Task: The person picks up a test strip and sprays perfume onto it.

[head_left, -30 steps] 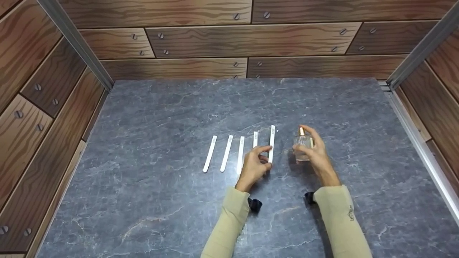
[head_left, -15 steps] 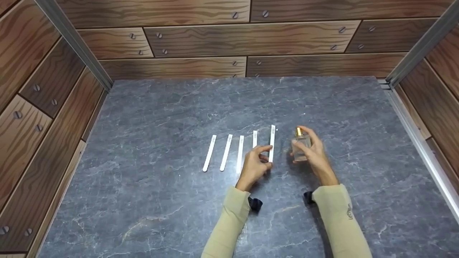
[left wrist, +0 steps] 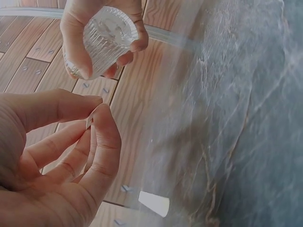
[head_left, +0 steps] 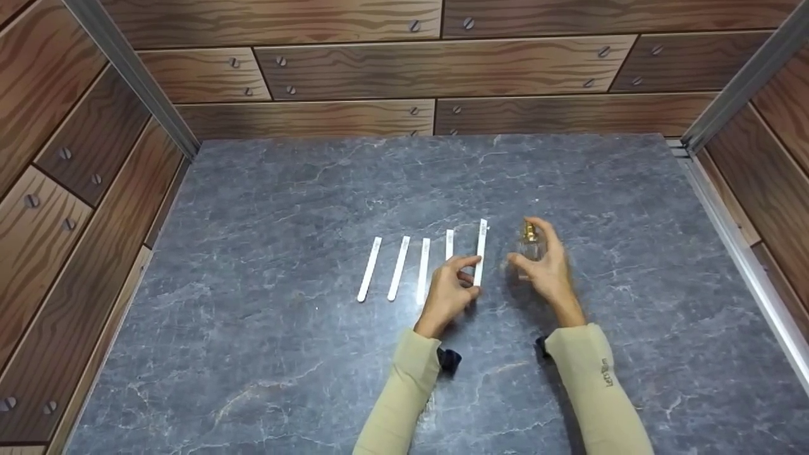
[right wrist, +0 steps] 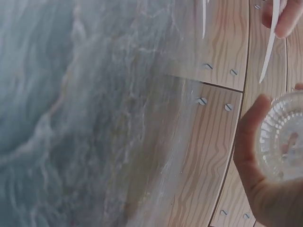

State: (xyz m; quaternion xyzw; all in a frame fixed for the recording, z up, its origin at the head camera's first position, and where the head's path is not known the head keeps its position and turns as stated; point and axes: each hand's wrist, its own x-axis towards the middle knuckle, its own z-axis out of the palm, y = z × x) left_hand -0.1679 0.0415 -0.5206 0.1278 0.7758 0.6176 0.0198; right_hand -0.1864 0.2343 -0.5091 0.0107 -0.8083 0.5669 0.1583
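My left hand (head_left: 447,294) pinches a white perfume test strip (head_left: 482,239) between thumb and fingertips, its printed end pointing away from me. The left wrist view shows this strip edge-on as a thin white sliver (left wrist: 88,123). To its right, my right hand (head_left: 552,268) holds a clear glass perfume bottle (head_left: 533,250) with a gold spray top (head_left: 529,232). The index finger lies over that top while the thumb is at the bottle's side. Ribbed glass shows at the bottle's base (left wrist: 113,38) in the left wrist view. A gap separates bottle and strip.
Several more white strips lie in a row on the grey marbled table (head_left: 284,354), left of the held one; a leftmost strip (head_left: 370,270) is farthest out. My left hand partly covers the nearest strip (head_left: 449,242). Wood-patterned panels (head_left: 354,69) enclose the table behind and at the sides.
My right hand has shifted slightly left, turning the bottle so its gold top now shows differently and less glass is visible. The left hand and its strip stay almost still.
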